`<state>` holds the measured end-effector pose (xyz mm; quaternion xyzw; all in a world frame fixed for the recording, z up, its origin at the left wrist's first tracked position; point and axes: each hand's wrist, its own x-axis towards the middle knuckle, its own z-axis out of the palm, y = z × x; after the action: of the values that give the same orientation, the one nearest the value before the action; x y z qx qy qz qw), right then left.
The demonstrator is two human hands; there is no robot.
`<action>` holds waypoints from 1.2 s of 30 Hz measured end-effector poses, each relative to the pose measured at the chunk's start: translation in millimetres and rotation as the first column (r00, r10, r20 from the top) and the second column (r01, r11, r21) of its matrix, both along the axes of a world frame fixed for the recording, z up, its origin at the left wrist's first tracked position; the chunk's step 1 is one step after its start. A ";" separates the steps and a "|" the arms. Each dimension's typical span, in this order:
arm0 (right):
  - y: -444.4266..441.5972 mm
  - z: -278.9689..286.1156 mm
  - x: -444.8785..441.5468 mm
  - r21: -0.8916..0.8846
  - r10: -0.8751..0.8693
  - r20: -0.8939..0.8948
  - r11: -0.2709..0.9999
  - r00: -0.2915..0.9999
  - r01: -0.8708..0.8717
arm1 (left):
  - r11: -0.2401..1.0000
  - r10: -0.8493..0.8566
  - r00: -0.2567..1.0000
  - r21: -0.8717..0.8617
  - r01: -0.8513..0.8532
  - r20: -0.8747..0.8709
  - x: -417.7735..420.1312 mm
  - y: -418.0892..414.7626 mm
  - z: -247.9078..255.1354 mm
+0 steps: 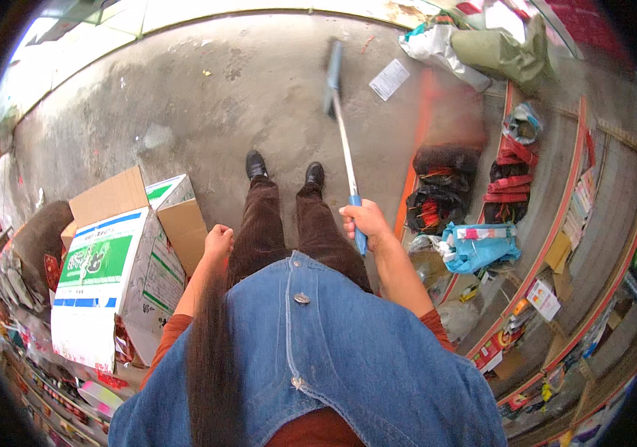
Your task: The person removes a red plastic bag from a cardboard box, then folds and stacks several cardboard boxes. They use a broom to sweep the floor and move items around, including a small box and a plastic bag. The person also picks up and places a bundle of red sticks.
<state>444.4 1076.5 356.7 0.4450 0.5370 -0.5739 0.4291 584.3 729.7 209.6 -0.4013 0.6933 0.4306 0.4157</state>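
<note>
My right hand grips the blue grip end of a broom with a pale shaft. The broom's blue head and dark bristles are blurred; they reach out ahead on the concrete floor, beyond my shoes. My left hand is curled beside my left thigh, with nothing visible in it. Close to it stands an opened cardboard carton, white with green and blue print, its brown flaps folded outward. A printed sheet of paper lies on the floor to the right of the broom head.
Shelves with orange-red edges run along my right, holding black plastic bundles, red bundles and a blue plastic package. White and green sacks lie at the far right. Small scraps dot the floor. Packed shelves stand behind left.
</note>
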 end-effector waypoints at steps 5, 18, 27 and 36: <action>78.8 32.1 52.5 -0.275 -0.155 0.000 0.950 0.988 0.149 | 0.999 -0.025 0.994 0.041 0.029 -0.108 -20.8 42.3 -5.6; 133.0 48.0 177.9 0.487 0.142 0.167 0.848 0.976 -0.207 | 0.932 -0.322 0.946 0.184 0.313 0.024 -44.6 151.5 0.3; 107.6 8.5 112.5 -0.032 -0.181 0.021 0.983 0.983 0.182 | 0.701 -0.286 0.923 0.713 0.018 0.258 -107.5 345.8 53.4; 134.7 49.7 160.7 -0.228 -0.459 0.084 0.855 0.885 0.465 | 0.785 -0.553 0.832 0.367 0.499 0.051 -91.5 420.4 92.5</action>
<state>605.1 1211.2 406.4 0.5128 0.3347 -0.7151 0.3370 492.8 1150.2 302.0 -0.1464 0.6584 0.3769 0.6348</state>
